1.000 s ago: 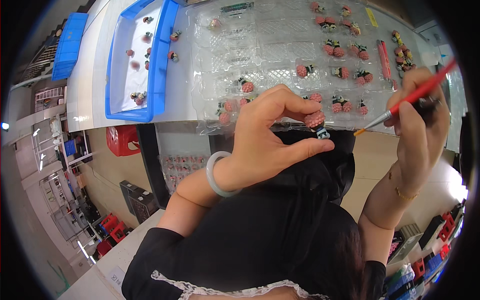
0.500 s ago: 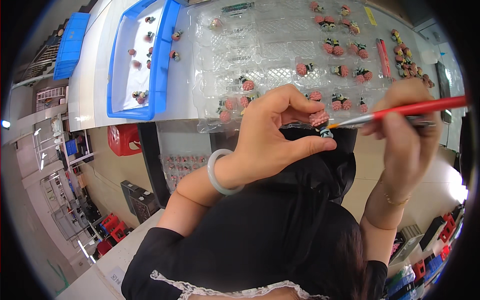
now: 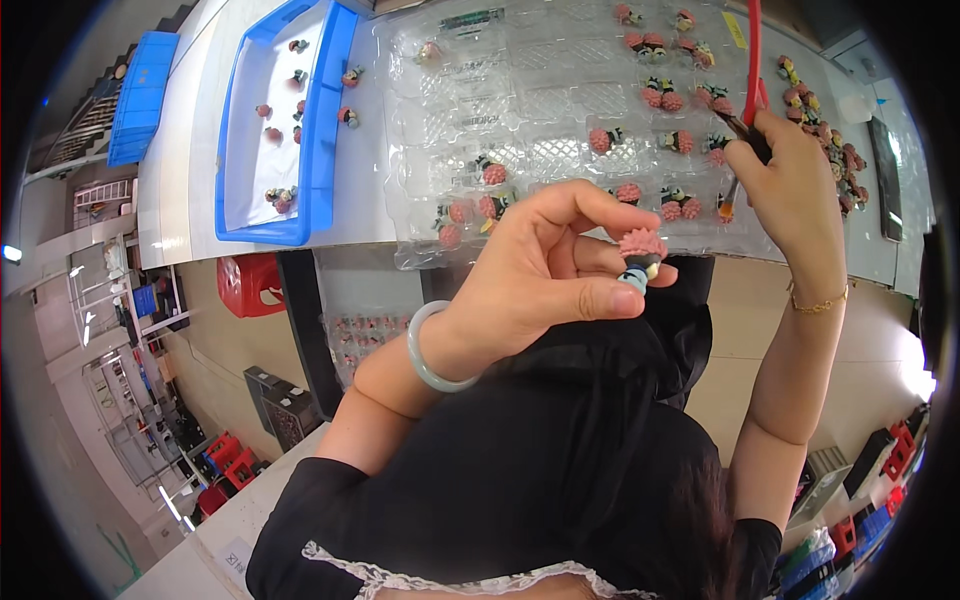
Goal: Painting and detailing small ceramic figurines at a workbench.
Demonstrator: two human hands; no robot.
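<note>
Left hand: pinches a pink-topped figurine [image 3: 640, 247] between thumb and fingers, just off the table's near edge; hand [image 3: 535, 265] mostly unmoved.
Right hand: grips a red paintbrush [image 3: 753, 50]; the hand [image 3: 785, 185] has swung up and away.
Change: bristles have left the held figurine, so brushing there seems paused; they now point down by the tray, contact unclear.
Table: clear plastic tray [image 3: 545, 110] with similar figurines, blue bin [image 3: 318, 190] left, phone [image 3: 884, 180] right.
Room: red container [image 3: 252, 285] below, shelves [image 3: 120, 420] beyond.
</note>
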